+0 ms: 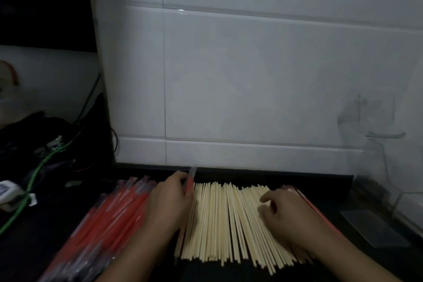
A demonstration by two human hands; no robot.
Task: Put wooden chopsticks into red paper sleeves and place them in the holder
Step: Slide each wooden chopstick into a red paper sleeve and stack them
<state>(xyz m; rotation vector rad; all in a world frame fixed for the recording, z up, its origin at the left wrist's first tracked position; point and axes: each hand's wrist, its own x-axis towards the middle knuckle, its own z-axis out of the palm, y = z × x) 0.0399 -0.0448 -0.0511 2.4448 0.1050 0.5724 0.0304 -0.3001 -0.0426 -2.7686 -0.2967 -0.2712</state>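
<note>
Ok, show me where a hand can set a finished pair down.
Bare dark counter lies between the chopsticks and the clear holder at right. The strip along the tiled wall is bare too. Left is crowded: red sleeves, cables.

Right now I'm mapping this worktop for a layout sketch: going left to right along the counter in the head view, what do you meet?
Green cable → pile of red sleeves → left hand holding one red sleeve → loose wooden chopsticks → right hand → clear holder.

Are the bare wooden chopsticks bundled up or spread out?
Spread out: the bare chopsticks lie side by side in a flat layer on the dark counter, between both hands.
</note>
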